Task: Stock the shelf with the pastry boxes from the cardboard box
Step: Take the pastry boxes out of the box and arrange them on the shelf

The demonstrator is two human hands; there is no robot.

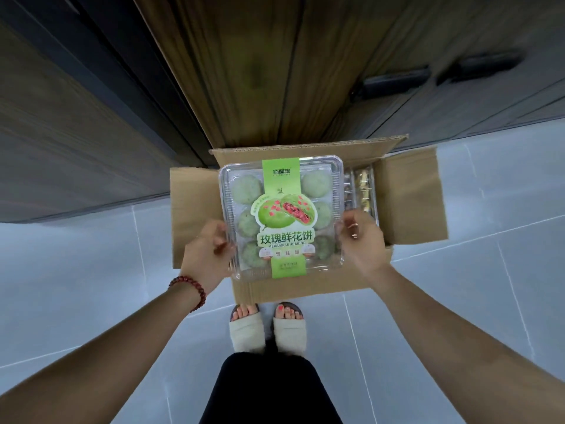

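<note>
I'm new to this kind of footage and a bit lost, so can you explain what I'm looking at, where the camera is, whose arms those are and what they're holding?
There is no machine here. The single picture comes from a wide-angle camera worn on a person's head, looking down, so the arms are the wearer's own. The left hand, with a bead bracelet on its wrist, and the right hand grip opposite edges of a clear pastry box with a green label and round green pastries inside. Below it an open cardboard box stands on the tiled floor, with more packs visible along its right side. The wearer's feet show near it, and wooden cabinet fronts stand beyond.
</note>
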